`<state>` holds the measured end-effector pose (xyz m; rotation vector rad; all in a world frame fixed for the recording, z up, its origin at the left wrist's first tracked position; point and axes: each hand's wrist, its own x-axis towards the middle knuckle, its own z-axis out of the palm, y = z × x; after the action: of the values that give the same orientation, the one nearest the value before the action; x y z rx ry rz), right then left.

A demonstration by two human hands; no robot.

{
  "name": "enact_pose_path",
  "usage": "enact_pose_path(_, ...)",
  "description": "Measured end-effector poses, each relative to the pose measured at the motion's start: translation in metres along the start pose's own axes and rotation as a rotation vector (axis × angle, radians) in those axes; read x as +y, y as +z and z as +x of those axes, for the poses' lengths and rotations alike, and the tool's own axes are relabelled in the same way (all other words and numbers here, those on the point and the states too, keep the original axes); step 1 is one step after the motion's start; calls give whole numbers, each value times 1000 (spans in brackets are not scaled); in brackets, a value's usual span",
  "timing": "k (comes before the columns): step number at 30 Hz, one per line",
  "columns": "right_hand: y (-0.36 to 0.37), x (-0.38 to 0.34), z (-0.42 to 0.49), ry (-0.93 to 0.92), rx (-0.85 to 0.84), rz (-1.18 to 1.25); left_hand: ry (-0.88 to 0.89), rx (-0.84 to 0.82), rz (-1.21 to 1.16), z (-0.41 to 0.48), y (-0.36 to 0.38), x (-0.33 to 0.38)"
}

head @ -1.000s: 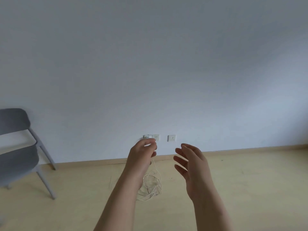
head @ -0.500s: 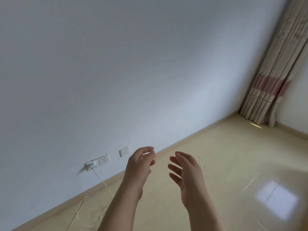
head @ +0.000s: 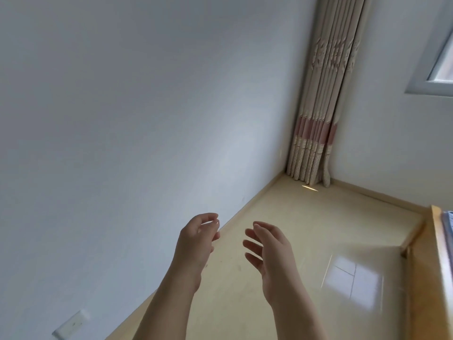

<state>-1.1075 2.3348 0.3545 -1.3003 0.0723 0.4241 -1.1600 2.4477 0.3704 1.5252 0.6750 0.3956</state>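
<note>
1. Our left hand (head: 196, 241) is loosely curled and holds nothing; our right hand (head: 272, 251) is spread and empty.
2. The socket (head: 71, 325) sits on the wall (head: 122, 119), well below-left of both hands.

The window (head: 438, 60) and the wooden furniture (head: 441, 278) are cut by the right edge, and the curtain (head: 326, 94) by the top edge. Both forearms leave at the bottom edge. The wall socket (head: 71, 325) is blurred. Whether the left hand (head: 196, 239) pinches something thin between thumb and forefinger is too small to tell.
</note>
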Motion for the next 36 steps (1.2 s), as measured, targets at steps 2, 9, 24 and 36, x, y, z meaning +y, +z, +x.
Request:
enact_pose_path(2, -7, -13, 37, 1, 26, 1, -7, -27, -6, 34, 25, 6)
enact_pose_path(9, -38, -43, 181, -8, 189, 15, -32, -158, -23, 174, 117, 18)
enact_pose_path(24, -108, -147, 470, -2, 491, 51, -98, -485, 88, 438, 349, 65)
enact_pose_path(36, -261, -277, 689, -97, 600, 101, -36, -610, 80, 584, 617, 124)
